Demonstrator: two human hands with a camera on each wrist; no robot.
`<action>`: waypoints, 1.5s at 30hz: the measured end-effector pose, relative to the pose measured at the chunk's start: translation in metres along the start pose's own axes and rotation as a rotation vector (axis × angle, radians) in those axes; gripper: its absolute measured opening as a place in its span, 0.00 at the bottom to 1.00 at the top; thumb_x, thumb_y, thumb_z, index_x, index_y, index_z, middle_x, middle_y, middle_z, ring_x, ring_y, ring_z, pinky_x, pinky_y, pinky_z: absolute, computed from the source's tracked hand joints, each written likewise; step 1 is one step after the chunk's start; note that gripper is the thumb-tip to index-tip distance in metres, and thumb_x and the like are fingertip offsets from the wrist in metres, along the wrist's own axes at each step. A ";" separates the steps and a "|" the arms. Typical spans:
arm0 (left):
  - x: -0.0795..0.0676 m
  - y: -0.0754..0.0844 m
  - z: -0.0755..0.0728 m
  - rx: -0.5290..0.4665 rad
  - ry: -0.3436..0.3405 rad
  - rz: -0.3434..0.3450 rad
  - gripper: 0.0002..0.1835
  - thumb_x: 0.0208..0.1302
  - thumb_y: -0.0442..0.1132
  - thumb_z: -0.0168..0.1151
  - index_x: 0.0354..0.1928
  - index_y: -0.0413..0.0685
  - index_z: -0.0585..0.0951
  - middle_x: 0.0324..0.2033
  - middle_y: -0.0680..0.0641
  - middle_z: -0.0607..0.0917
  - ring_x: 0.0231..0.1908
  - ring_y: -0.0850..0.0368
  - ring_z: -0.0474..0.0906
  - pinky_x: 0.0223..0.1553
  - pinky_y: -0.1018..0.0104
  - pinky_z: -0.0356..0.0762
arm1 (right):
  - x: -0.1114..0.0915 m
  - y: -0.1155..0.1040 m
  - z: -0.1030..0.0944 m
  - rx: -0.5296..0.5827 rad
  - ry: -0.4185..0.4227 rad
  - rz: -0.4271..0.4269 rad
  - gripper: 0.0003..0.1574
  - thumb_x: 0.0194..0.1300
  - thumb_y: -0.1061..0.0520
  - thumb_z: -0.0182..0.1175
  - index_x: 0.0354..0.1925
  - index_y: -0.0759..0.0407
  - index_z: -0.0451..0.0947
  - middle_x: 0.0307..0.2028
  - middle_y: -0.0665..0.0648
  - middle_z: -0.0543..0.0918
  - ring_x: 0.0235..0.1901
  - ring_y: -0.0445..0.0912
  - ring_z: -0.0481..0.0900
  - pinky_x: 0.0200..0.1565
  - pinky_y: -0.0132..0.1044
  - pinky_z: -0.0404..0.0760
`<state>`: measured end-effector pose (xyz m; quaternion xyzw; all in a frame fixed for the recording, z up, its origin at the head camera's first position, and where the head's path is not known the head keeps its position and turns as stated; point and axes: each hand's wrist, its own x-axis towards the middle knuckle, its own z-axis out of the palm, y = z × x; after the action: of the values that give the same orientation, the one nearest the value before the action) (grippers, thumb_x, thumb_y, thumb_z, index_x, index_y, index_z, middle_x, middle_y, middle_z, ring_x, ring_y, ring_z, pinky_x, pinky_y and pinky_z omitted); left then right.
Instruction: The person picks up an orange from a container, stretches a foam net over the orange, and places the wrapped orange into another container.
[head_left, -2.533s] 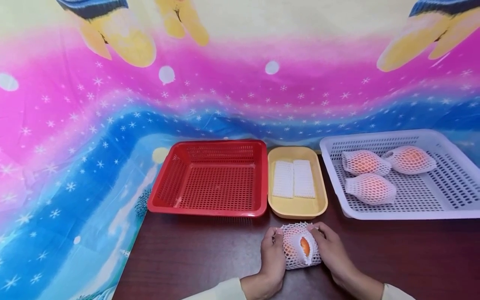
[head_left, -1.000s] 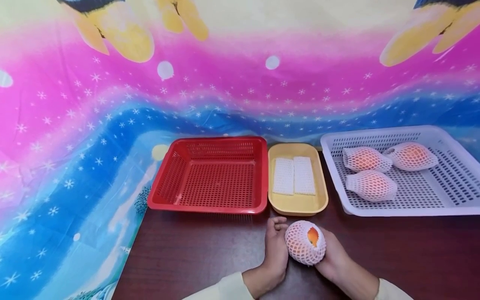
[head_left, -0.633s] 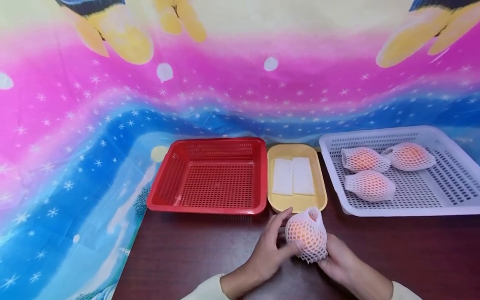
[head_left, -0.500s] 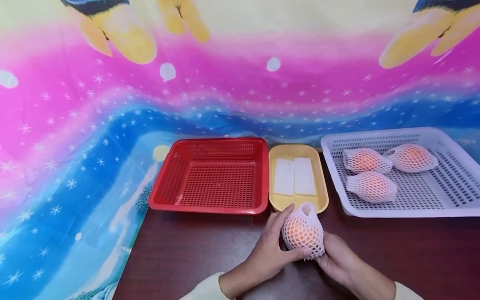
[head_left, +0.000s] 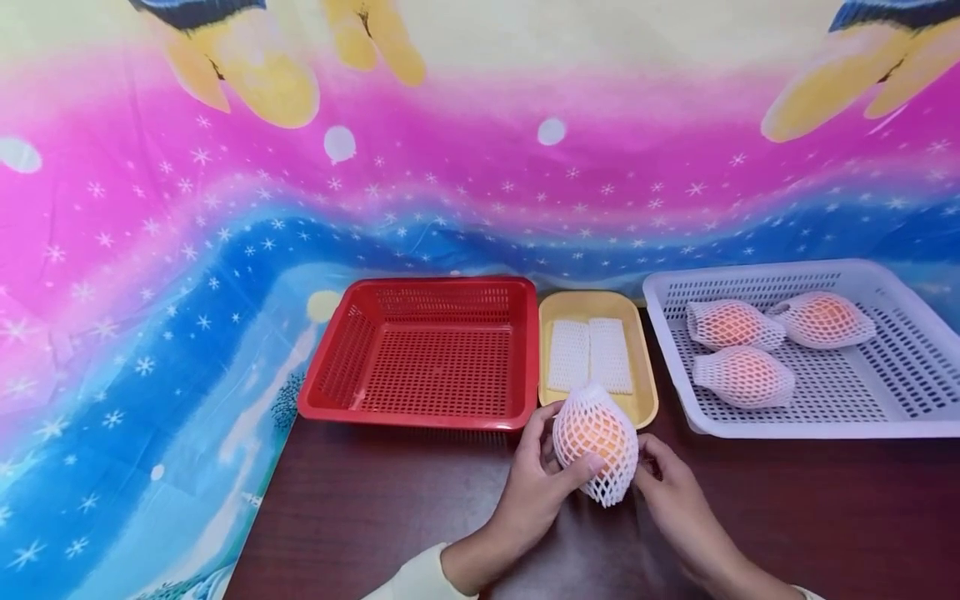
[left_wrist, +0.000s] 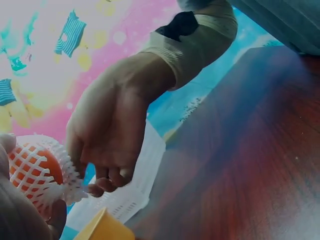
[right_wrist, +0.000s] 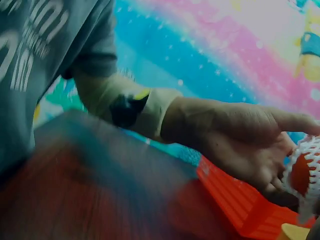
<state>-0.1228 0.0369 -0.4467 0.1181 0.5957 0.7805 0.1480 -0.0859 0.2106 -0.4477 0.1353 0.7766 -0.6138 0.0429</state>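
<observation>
In the head view, a round orange fruit (left_wrist: 51, 168) sits inside a white foam net sleeve (head_left: 588, 410), held above the table in front of the yellow tray. My left hand (head_left: 525, 487) grips the netted fruit from the left, its thumb across the near side. On the other side, my right hand (head_left: 681, 508) has its thumb and bent fingers at the net's edge and appears to pinch it. The left wrist view shows those right fingertips against the loose net edge, with bare orange skin showing through the opening.
A red basket (head_left: 416, 419) stands at the back left. Beside it, a yellow tray (head_left: 643, 408) holds two flat foam nets (head_left: 610, 354). At the right, a white basket (head_left: 810, 429) contains three netted fruits (head_left: 744, 377). A printed cloth (head_left: 480, 167) hangs behind.
The netted fruit has turned so its gathered end points away, and it has shifted slightly up and left. My left hand has wrapped around it; my right hand has moved to the net's edge.
</observation>
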 end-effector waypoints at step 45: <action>-0.005 0.014 -0.009 0.117 -0.224 0.044 0.41 0.53 0.34 0.79 0.70 0.56 0.73 0.63 0.47 0.80 0.58 0.60 0.82 0.58 0.68 0.81 | -0.006 -0.014 -0.033 -0.259 -0.121 -0.610 0.57 0.42 0.60 0.84 0.69 0.51 0.70 0.57 0.44 0.79 0.52 0.29 0.78 0.51 0.18 0.77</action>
<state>-0.1226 0.0231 -0.4355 0.2260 0.6173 0.7294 0.1896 -0.0809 0.2386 -0.4250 -0.1466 0.8489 -0.5016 -0.0799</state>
